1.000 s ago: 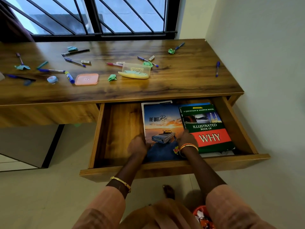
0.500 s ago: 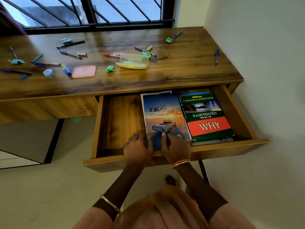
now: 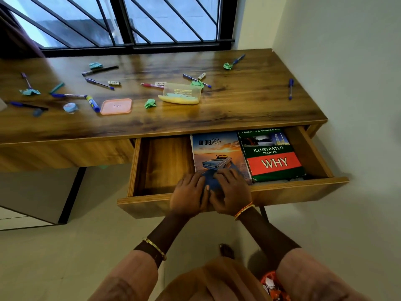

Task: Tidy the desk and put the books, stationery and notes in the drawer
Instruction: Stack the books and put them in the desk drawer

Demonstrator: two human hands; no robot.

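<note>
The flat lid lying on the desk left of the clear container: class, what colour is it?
The lid is salmon pink, seen clearly in the head view.

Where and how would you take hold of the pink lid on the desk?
Pinch the pink lid at its near edge, coming from the front of the desk. It lies flat and thin, so there is nothing to wrap; its raised rim likely gives fingertips a purchase, and that edge has bare wood beside it.

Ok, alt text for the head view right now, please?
Both hands, left hand and right hand, rest on The Quiet Ride book in the open drawer, beside the Illustrated Book of Why. Pens and crumpled notes litter the desk above.
</note>
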